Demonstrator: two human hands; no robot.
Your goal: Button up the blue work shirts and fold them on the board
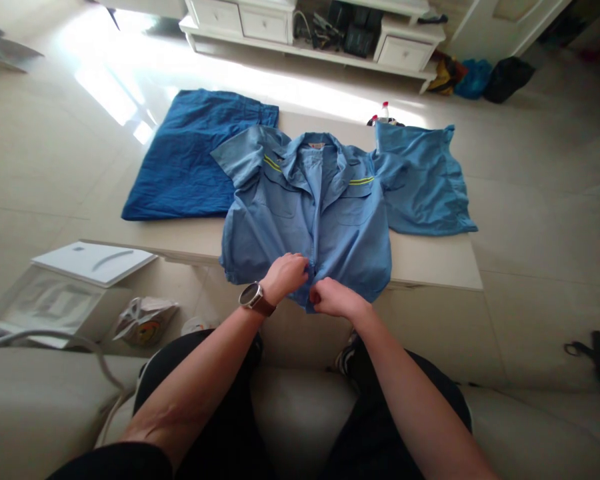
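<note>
A light blue work shirt [310, 213] with yellow chest stripes lies face up on a low beige table [430, 263], its hem hanging over the near edge. My left hand [286, 275], with a watch on the wrist, pinches the left side of the hem at the front opening. Beside it my right hand [333, 299] is closed on the right side of the same hem. The two hands almost touch.
Dark blue trousers [190, 157] lie on the table's far left. Another light blue garment [423, 180] lies at the right, with a bottle [384, 111] behind. A white box [93, 261] stands at the left on the floor. A white cabinet [310, 30] is beyond.
</note>
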